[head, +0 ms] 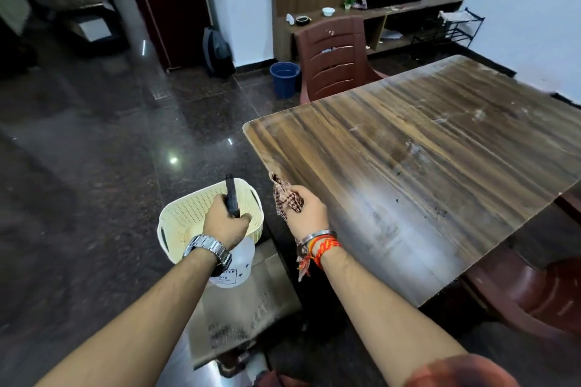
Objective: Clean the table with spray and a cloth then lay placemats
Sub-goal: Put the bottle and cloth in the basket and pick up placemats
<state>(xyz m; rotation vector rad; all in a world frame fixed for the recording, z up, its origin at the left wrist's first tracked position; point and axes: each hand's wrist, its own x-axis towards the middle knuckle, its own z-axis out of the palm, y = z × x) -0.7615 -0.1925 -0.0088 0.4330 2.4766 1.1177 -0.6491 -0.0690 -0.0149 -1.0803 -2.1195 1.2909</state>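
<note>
1. We see the left hand [224, 223] wrapped around the black trigger head of a translucent white plastic spray bottle [234, 261], whose body hangs below the wrist, over a metal stool [248, 302].
2. A cream perforated plastic basket [188, 214] sits on that stool, just behind the left hand.
3. The right hand [306, 210] is closed on a crumpled brown-and-white checked cloth [284, 198]; part of the fabric sticks up above the fist and part trails down past the wrist.
4. The cloth is held at the near left edge of the brown wood-grain tabletop [424, 148]; we cannot tell whether it touches the edge.
5. The tabletop shows pale smears and a few dark specks.
6. A maroon plastic chair [336, 56] stands at the far end of the tabletop, with a blue bucket [284, 78] on the floor beside it.
7. We see no placemats.
</note>
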